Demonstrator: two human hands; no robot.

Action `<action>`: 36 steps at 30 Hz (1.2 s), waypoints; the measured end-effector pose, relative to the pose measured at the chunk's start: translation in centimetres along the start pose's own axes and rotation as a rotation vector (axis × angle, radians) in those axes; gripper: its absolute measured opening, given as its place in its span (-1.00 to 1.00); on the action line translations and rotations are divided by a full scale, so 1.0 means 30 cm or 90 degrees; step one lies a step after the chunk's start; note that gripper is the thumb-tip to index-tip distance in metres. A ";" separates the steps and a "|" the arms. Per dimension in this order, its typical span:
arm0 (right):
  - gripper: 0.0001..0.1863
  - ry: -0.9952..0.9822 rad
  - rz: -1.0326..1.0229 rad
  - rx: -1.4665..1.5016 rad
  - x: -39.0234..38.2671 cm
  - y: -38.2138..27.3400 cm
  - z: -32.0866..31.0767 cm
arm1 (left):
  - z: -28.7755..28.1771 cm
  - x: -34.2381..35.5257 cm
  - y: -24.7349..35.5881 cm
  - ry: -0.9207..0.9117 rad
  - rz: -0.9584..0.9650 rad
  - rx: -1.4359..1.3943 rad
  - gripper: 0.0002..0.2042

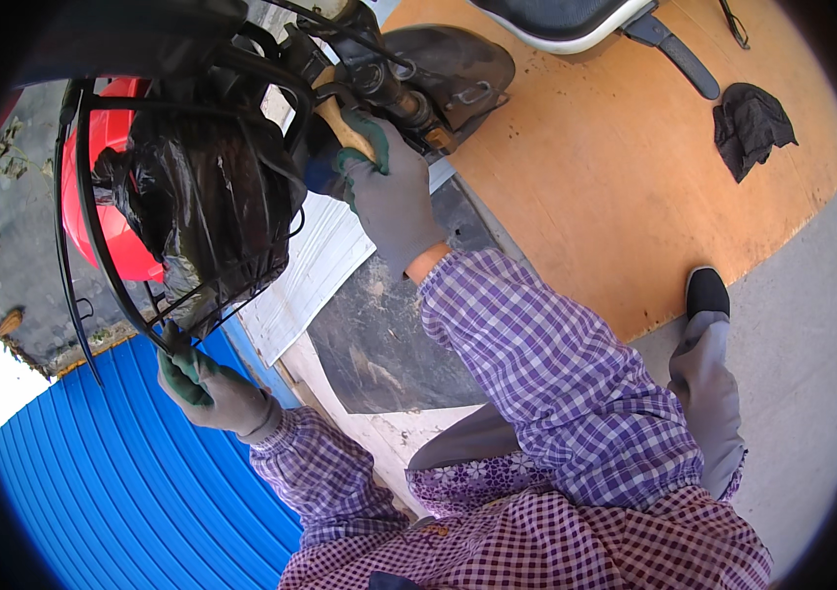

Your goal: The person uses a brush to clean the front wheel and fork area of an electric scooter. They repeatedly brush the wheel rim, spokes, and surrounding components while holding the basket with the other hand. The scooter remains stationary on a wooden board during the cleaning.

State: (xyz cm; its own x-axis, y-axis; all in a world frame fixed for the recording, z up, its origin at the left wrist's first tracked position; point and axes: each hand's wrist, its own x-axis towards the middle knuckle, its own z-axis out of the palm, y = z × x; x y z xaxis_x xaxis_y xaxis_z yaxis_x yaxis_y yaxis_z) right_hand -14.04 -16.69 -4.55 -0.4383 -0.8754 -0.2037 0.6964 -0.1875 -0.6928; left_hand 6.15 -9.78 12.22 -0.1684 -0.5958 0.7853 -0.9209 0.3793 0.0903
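My right hand (384,187), in a grey glove with green fingers, is closed around a tan wooden handle (342,126). The far end of that handle runs in among dark vehicle parts, so I cannot make out the tool's head. Lower left, my left hand (210,395), gloved the same way, grips the bottom corner of a black metal frame (94,211). A crumpled black plastic bag (207,172) sits inside this frame, against a bright red curved object (104,197). Just beyond my right hand are a dark rounded fender (458,64) and grimy metal parts (394,93).
A wooden board (576,177) lies at the right, with a black cloth or bag (752,128) on it. At the top is a dark seat-like piece with a light rim (576,39). Blue corrugated sheeting (114,472) spreads lower left. A dark flat sheet (389,344) lies below my arms.
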 end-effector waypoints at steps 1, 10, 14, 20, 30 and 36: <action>-0.54 -0.003 -0.017 -0.021 0.002 0.004 -0.006 | 0.000 0.000 0.000 -0.001 0.001 -0.011 -0.50; -0.54 -0.011 0.079 0.011 -0.055 -0.034 -0.033 | 0.002 -0.003 0.007 0.005 -0.039 0.001 -0.66; -0.53 0.003 0.151 0.139 -0.046 -0.036 -0.026 | 0.005 0.001 0.006 0.011 -0.022 -0.033 -0.67; -0.52 -0.059 0.045 0.012 -0.021 0.009 -0.025 | 0.005 -0.006 0.001 0.018 -0.003 -0.028 -0.65; -0.52 -0.058 -0.120 -0.096 -0.015 -0.028 -0.037 | 0.016 -0.010 0.029 0.030 0.017 -0.055 -0.67; -0.55 -0.099 -0.122 -0.196 -0.011 -0.014 -0.038 | 0.005 -0.016 0.021 0.025 -0.013 -0.064 -0.68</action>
State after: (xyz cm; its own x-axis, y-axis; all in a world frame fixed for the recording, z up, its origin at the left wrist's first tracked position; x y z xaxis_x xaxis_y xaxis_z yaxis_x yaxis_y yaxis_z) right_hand -14.83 -15.81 -4.98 -0.4361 -0.8990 0.0408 0.3968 -0.2328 -0.8879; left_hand 5.58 -9.37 11.81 -0.1340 -0.5765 0.8061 -0.8834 0.4381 0.1665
